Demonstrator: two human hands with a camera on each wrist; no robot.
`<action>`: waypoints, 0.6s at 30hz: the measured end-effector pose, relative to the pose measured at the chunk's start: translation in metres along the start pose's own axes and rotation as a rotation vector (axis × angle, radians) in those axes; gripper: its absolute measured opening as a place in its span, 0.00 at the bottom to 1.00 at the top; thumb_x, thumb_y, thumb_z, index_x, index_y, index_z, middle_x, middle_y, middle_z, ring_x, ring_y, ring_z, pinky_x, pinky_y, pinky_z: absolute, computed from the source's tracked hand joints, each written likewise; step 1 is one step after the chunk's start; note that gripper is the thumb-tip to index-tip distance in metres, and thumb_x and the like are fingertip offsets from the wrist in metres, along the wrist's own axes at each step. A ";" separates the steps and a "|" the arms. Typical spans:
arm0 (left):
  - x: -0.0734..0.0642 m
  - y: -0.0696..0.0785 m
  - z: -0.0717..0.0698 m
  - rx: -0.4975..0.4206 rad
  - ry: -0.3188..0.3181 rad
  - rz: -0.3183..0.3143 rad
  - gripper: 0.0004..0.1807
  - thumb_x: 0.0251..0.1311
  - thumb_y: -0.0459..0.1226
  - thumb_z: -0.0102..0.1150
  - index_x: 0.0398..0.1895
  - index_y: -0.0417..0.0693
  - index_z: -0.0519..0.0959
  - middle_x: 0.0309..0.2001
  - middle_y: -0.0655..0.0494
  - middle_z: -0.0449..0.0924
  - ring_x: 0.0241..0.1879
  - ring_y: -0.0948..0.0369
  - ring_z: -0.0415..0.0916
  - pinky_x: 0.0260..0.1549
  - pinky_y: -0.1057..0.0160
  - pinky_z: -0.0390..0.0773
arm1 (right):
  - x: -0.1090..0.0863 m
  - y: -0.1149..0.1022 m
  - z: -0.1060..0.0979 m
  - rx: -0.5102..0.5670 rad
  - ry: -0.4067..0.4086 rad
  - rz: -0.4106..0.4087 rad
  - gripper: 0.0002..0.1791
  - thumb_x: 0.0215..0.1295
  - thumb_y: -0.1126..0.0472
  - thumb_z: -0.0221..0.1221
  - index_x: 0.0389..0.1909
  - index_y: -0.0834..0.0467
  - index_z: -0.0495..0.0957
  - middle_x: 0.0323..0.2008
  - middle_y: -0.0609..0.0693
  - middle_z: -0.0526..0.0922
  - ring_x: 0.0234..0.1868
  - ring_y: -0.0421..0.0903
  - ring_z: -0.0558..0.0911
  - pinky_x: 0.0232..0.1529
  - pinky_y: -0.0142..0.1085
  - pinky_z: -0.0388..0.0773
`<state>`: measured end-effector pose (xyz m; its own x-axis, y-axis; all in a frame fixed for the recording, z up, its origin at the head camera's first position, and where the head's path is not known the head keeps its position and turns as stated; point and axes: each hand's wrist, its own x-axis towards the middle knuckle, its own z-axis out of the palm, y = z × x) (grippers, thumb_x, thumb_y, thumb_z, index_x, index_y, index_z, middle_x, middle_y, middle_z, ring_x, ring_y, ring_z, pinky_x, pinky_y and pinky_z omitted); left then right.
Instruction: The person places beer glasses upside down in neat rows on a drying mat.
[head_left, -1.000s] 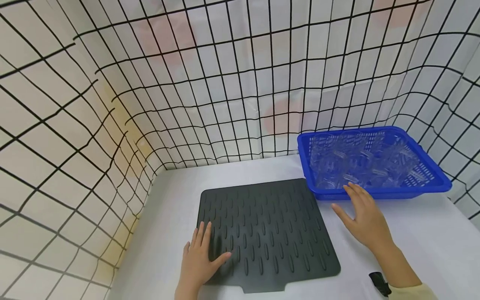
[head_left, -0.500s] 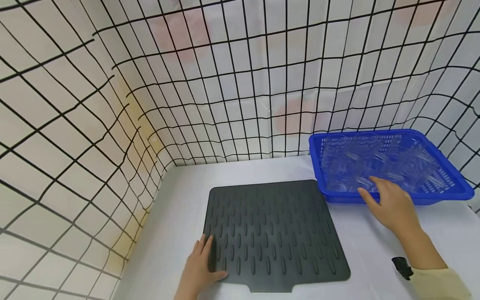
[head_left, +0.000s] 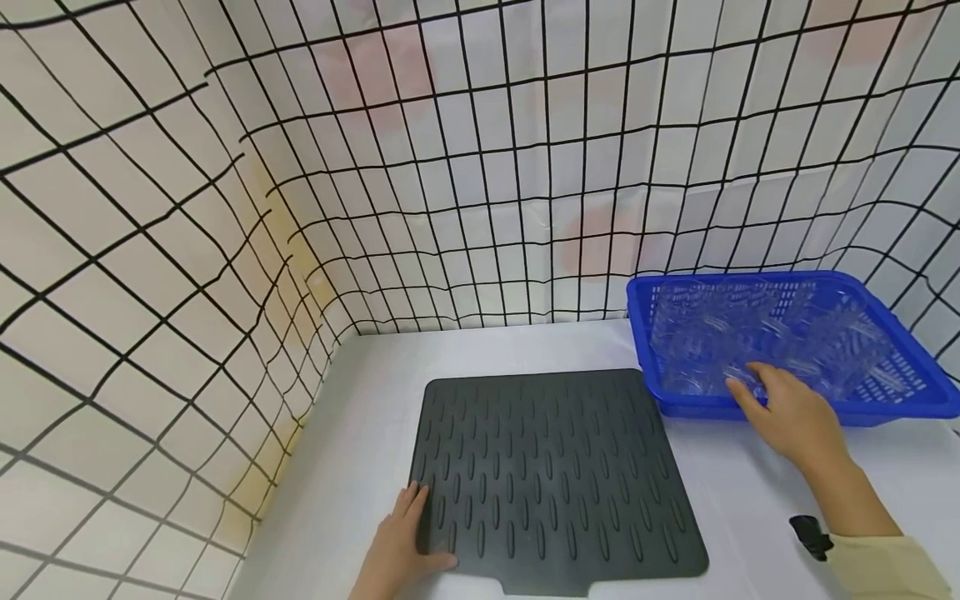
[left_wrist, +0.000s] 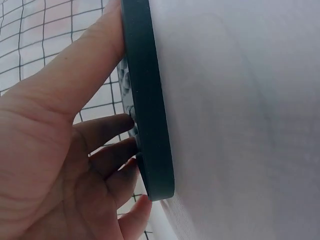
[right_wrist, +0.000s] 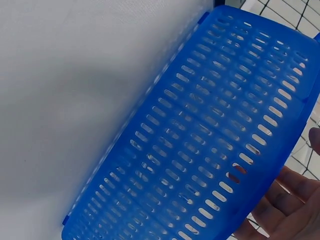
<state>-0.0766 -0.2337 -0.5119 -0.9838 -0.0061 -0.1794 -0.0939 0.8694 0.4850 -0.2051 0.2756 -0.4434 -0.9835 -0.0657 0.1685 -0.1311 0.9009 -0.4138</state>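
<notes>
My left hand (head_left: 396, 543) rests at the near left corner of a dark grey ribbed drying mat (head_left: 555, 483); thumb and fingers are spread along its edge. In the left wrist view this hand (left_wrist: 55, 135) touches the mat's thick rim (left_wrist: 150, 115). My right hand (head_left: 798, 421) reaches over the front rim of a blue slotted plastic basket (head_left: 690, 407). Several clear glasses or cups (head_left: 750, 333) lie inside the basket. The right wrist view has the hand (right_wrist: 292, 207) at the basket's rim, its fingertips partly hidden behind the slotted wall (right_wrist: 195, 125).
A black wire grid (head_left: 480, 208) stands along the back and left of the white-covered table (head_left: 360, 417), with pale cloth behind it. The basket's left end sits close to the mat's far right corner. A black band (head_left: 810, 537) is on the right wrist.
My right hand has moved forward, its fingers passing over the basket rim toward the glasses. My left hand has slid back to the mat's near left corner. The head view has turned slightly left.
</notes>
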 end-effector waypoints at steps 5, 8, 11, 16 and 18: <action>0.001 -0.001 0.001 -0.009 -0.012 -0.009 0.62 0.30 0.53 0.81 0.71 0.35 0.61 0.72 0.34 0.54 0.69 0.34 0.53 0.60 0.34 0.62 | 0.005 -0.002 0.000 0.010 -0.017 0.000 0.38 0.74 0.41 0.48 0.61 0.75 0.64 0.51 0.76 0.71 0.48 0.74 0.72 0.39 0.65 0.70; 0.002 -0.002 0.002 -0.022 -0.020 -0.026 0.63 0.30 0.53 0.82 0.71 0.36 0.61 0.73 0.35 0.54 0.69 0.34 0.52 0.60 0.34 0.61 | 0.007 -0.002 0.001 0.014 -0.024 -0.009 0.37 0.73 0.43 0.50 0.59 0.75 0.66 0.48 0.75 0.74 0.46 0.71 0.74 0.37 0.63 0.71; 0.003 -0.004 0.002 -0.035 -0.027 -0.038 0.63 0.29 0.53 0.82 0.71 0.37 0.61 0.73 0.35 0.53 0.69 0.34 0.52 0.60 0.34 0.61 | 0.009 -0.002 0.003 0.023 -0.027 -0.011 0.35 0.72 0.45 0.52 0.59 0.75 0.66 0.48 0.76 0.74 0.47 0.72 0.74 0.38 0.63 0.71; 0.003 -0.003 0.003 -0.045 -0.031 -0.030 0.63 0.29 0.53 0.82 0.71 0.36 0.61 0.73 0.35 0.53 0.69 0.34 0.51 0.60 0.34 0.60 | 0.011 -0.003 0.005 0.077 -0.041 0.001 0.29 0.74 0.52 0.50 0.58 0.77 0.66 0.48 0.75 0.75 0.44 0.70 0.77 0.35 0.59 0.74; 0.003 -0.003 0.002 -0.048 -0.028 -0.029 0.63 0.30 0.52 0.82 0.71 0.36 0.61 0.73 0.35 0.53 0.69 0.34 0.51 0.60 0.34 0.60 | 0.012 -0.003 0.005 0.097 -0.060 0.015 0.29 0.75 0.53 0.49 0.58 0.78 0.66 0.48 0.75 0.75 0.42 0.69 0.78 0.33 0.56 0.75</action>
<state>-0.0788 -0.2353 -0.5156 -0.9759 -0.0162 -0.2176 -0.1298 0.8445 0.5195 -0.2172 0.2697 -0.4439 -0.9907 -0.0812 0.1088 -0.1252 0.8562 -0.5013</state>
